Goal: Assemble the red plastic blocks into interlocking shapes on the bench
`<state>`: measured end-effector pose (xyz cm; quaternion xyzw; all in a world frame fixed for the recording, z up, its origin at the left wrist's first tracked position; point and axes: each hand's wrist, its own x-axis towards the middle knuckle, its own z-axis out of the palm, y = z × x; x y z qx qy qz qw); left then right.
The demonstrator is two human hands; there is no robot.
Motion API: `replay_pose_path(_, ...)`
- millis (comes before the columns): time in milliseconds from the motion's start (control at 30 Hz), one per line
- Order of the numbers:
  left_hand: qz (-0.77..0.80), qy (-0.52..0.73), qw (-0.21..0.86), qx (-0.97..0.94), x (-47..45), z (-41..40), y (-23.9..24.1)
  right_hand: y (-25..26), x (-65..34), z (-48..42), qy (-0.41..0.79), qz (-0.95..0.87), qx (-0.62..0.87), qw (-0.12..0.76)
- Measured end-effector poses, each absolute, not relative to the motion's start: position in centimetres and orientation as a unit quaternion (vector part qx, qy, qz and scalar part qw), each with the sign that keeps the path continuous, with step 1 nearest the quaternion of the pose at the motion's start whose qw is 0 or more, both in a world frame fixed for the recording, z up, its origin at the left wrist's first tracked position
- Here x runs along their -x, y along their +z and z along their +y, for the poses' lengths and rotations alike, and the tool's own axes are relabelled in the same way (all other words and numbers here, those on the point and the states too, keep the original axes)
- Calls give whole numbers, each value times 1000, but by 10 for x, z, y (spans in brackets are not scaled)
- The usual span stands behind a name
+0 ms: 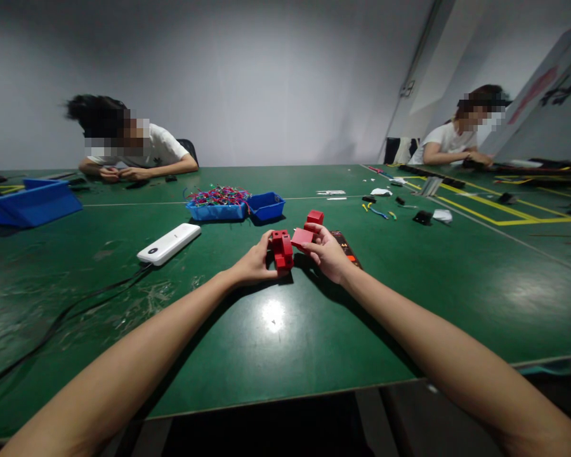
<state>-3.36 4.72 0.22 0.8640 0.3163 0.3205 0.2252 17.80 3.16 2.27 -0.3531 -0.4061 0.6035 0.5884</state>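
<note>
My left hand (257, 261) is closed around a red notched block (282, 249) with small holes in its top, held over the green table (247, 343). In my right hand (330, 254), thumb and fingers pinch a smaller red block (302, 238) with a smooth, flat face. The two pieces are close together, side by side; whether they touch I cannot tell. Just behind my right fingers is another red block (315, 217). A dark phone-like device (346, 249) with a lit display lies beside my right hand, partly covered by it.
A white power bank (169, 244) with a black cable lies left. Blue bins (217, 211) (266, 207) stand ahead, one heaped with coloured wires; a larger blue bin (33, 203) is far left. Loose wire pieces (379, 211) and black parts (422, 217) lie right. Two people sit across the table.
</note>
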Motion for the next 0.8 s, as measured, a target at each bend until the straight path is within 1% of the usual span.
replay_pose_path(233, 320, 323, 223, -862, 33, 48, 2, 19, -180, 35, 598, -435, 364, 567)
replay_pose_path(400, 317, 326, 227, -861, 34, 49, 0, 17, -180, 37, 576, -442, 366, 582)
replay_pose_path(800, 321, 322, 223, -862, 34, 46, 3, 19, -177, 34, 565, -465, 363, 577)
